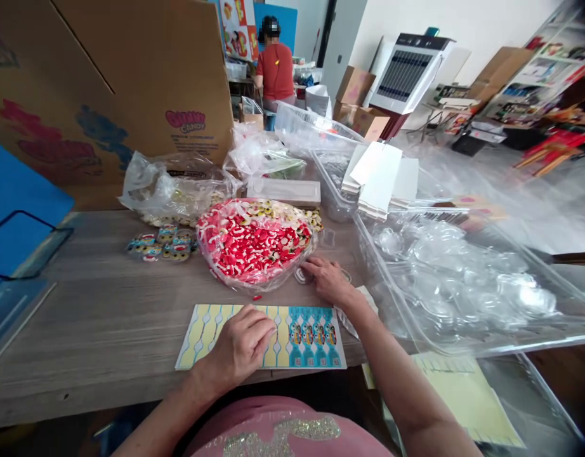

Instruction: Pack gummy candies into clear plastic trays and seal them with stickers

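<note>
My left hand rests on a sheet of stickers. Its fingers are curled together, and whatever they may hold is hidden. The sheet has blue printed labels at its right end and bare yellow backing elsewhere. My right hand lies on the table with fingers stretched out, the tips at a small clear plastic piece. Just left of those fingertips is a clear bag of red and white candies. One red candy piece lies between bag and sheet. Filled, labelled packs sit to the left.
A large clear bin of clear plastic shells stands at right. Behind it, white cards lie on another bin. A tall cardboard box and plastic bags line the back. A person in red is farther off.
</note>
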{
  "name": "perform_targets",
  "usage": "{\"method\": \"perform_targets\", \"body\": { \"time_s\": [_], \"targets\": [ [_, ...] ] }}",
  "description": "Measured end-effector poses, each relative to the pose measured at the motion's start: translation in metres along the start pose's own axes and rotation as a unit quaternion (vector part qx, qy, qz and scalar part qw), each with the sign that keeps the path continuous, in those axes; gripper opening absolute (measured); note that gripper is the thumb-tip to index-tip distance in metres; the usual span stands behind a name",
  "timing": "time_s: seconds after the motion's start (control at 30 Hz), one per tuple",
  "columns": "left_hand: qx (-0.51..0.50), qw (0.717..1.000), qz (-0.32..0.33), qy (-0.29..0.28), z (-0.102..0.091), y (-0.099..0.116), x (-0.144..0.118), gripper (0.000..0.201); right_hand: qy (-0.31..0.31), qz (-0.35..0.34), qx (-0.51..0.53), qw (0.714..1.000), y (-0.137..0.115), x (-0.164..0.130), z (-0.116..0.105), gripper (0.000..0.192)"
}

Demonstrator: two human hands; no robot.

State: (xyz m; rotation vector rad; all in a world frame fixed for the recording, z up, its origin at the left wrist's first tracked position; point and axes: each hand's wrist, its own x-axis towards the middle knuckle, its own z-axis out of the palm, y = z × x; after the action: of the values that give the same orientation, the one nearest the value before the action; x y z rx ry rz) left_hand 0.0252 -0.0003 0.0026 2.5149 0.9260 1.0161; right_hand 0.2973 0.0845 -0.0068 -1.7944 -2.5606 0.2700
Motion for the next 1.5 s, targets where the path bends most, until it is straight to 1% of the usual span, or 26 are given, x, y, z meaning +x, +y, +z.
{"method": "perform_targets", "body": {
  "time_s": [0.07, 0.1, 0.13, 0.17, 0.2, 0.27, 0.3, 0.33, 0.37, 0.4, 0.47, 0.53, 0.57, 0.6, 0.7, 0.8, 0.9, 1.0, 1.07, 1.2, 1.27, 1.33, 1.37, 1.4, 1.43, 1.5],
  "targets": [
    [-0.033, 0.999, -0.027, -0.007, 0.004, 0.003, 0.008, 0.018, -0.013, -0.004, 0.010, 1.000, -0.001, 0.006, -0.006, 0.050],
    [-0.060, 0.996, -0.064, -0.012, 0.007, 0.003, 0.012, 0.017, -0.017, -0.002, 0.010, 1.000, 0.000, 0.005, -0.009, 0.046],
    [-0.100, 0.988, -0.121, -0.016, 0.011, 0.002, 0.016, 0.014, -0.018, -0.002, 0.016, 1.000, 0.000, 0.001, -0.012, 0.043],
    [-0.155, 0.968, -0.194, -0.019, 0.015, 0.001, 0.020, 0.013, -0.011, -0.004, 0.036, 0.999, 0.000, -0.005, -0.013, 0.042],
    [-0.224, 0.936, -0.271, -0.017, 0.021, -0.001, 0.025, 0.022, 0.005, -0.005, 0.075, 0.997, 0.000, -0.013, -0.014, 0.041],
    [-0.380, 0.839, -0.391, 0.007, 0.034, -0.002, 0.038, 0.053, 0.058, -0.009, 0.203, 0.977, -0.004, -0.032, -0.011, 0.044],
    [-0.449, 0.793, -0.412, 0.026, 0.040, -0.002, 0.045, 0.065, 0.087, -0.010, 0.277, 0.957, -0.007, -0.041, -0.009, 0.045],
    [-0.503, 0.759, -0.411, 0.050, 0.046, 0.000, 0.052, 0.070, 0.110, -0.010, 0.344, 0.932, -0.012, -0.049, -0.006, 0.046],
    [-0.539, 0.740, -0.396, 0.072, 0.051, 0.002, 0.059, 0.069, 0.122, -0.008, 0.397, 0.909, -0.017, -0.056, -0.002, 0.047],
    [-0.561, 0.732, -0.376, 0.090, 0.055, 0.004, 0.065, 0.065, 0.129, -0.008, 0.445, 0.886, -0.022, -0.061, 0.001, 0.048],
    [-0.577, 0.733, -0.344, 0.110, 0.060, 0.009, 0.073, 0.055, 0.132, -0.007, 0.548, 0.826, -0.033, -0.067, 0.006, 0.050],
    [-0.574, 0.738, -0.335, 0.115, 0.061, 0.011, 0.076, 0.054, 0.124, 0.000, 0.650, 0.750, -0.040, -0.068, 0.010, 0.053],
    [-0.571, 0.741, -0.335, 0.112, 0.061, 0.011, 0.076, 0.056, 0.116, 0.005, 0.687, 0.717, -0.042, -0.067, 0.011, 0.053],
    [-0.569, 0.744, -0.333, 0.107, 0.061, 0.009, 0.074, 0.056, 0.106, 0.010, 0.712, 0.694, -0.045, -0.067, 0.012, 0.053],
    [-0.560, 0.761, -0.318, 0.085, 0.059, 0.002, 0.067, 0.050, 0.089, 0.028, 0.745, 0.661, -0.053, -0.065, 0.014, 0.052],
    [-0.535, 0.785, -0.302, 0.080, 0.057, -0.004, 0.060, 0.044, 0.088, 0.039, 0.759, 0.643, -0.063, -0.062, 0.014, 0.057],
    [-0.513, 0.806, -0.284, 0.079, 0.054, -0.006, 0.054, 0.035, 0.074, 0.049, 0.752, 0.653, -0.069, -0.060, 0.013, 0.060],
    [-0.513, 0.809, -0.277, 0.080, 0.052, -0.008, 0.051, 0.031, 0.061, 0.064, 0.742, 0.664, -0.070, -0.058, 0.012, 0.058],
    [-0.526, 0.797, -0.285, 0.083, 0.052, -0.009, 0.051, 0.033, 0.059, 0.072, 0.741, 0.665, -0.070, -0.057, 0.014, 0.057],
    [-0.561, 0.761, -0.316, 0.078, 0.054, -0.011, 0.052, 0.039, 0.069, 0.083, 0.747, 0.656, -0.070, -0.058, 0.020, 0.054],
    [-0.576, 0.739, -0.337, 0.096, 0.054, -0.010, 0.053, 0.045, 0.091, 0.093, 0.744, 0.655, -0.065, -0.058, 0.023, 0.054],
    [-0.576, 0.722, -0.359, 0.137, 0.052, -0.010, 0.054, 0.051, 0.116, 0.116, 0.724, 0.670, -0.054, -0.057, 0.023, 0.053],
    [-0.571, 0.716, -0.368, 0.162, 0.050, -0.010, 0.054, 0.051, 0.121, 0.132, 0.700, 0.691, -0.046, -0.057, 0.022, 0.052],
    [-0.565, 0.711, -0.376, 0.182, 0.047, -0.010, 0.053, 0.049, 0.119, 0.148, 0.661, 0.726, -0.038, -0.057, 0.020, 0.050],
    [-0.561, 0.707, -0.383, 0.196, 0.045, -0.011, 0.052, 0.048, 0.116, 0.163, 0.600, 0.774, -0.030, -0.056, 0.017, 0.048],
    [-0.561, 0.696, -0.398, 0.207, 0.041, -0.012, 0.050, 0.049, 0.140, 0.185, 0.422, 0.877, -0.018, -0.056, 0.009, 0.043]
  ]
}}
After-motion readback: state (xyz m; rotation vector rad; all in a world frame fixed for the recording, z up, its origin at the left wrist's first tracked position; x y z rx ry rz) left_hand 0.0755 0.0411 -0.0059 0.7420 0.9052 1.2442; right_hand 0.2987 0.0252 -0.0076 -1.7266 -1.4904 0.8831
